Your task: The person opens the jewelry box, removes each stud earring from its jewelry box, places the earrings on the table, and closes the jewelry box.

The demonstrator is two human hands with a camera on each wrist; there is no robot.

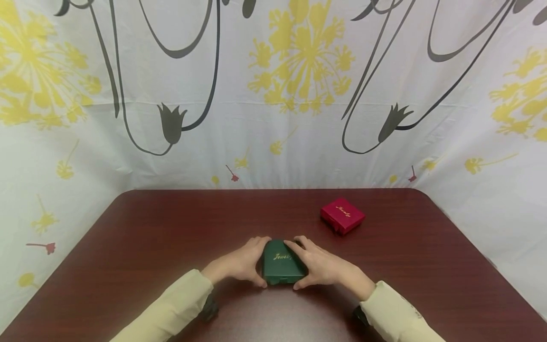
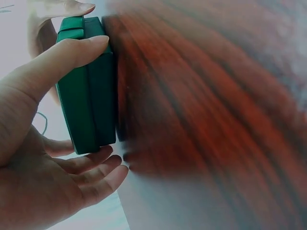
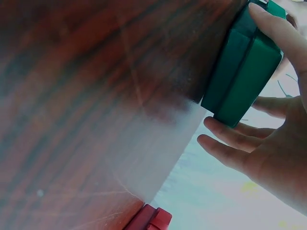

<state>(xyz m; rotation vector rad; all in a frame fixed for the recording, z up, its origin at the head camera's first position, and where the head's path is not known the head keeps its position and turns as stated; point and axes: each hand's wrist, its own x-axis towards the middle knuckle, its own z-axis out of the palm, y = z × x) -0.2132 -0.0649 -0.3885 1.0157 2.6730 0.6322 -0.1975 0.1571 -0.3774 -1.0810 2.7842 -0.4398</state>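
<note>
A green jewelry box (image 1: 278, 268) with gold "Jewelry" lettering sits on the table, its lid closed. My left hand (image 1: 244, 261) holds the box's left side, thumb at the near edge and fingers at the far edge. On the opposite side my right hand (image 1: 321, 266) grips it the same way, index finger over the top. In the left wrist view, the thumb lies across the side of the green box (image 2: 84, 105) near its ribbon tab, with fingers curving behind. The right wrist view has the thumb on the green box (image 3: 247, 72) near its front corner.
A red jewelry box (image 1: 343, 214), also closed, rests farther back on the right, turned at an angle. The dark reddish wooden table (image 1: 149, 237) ends at a white patterned curtain (image 1: 282, 156) behind and on both sides.
</note>
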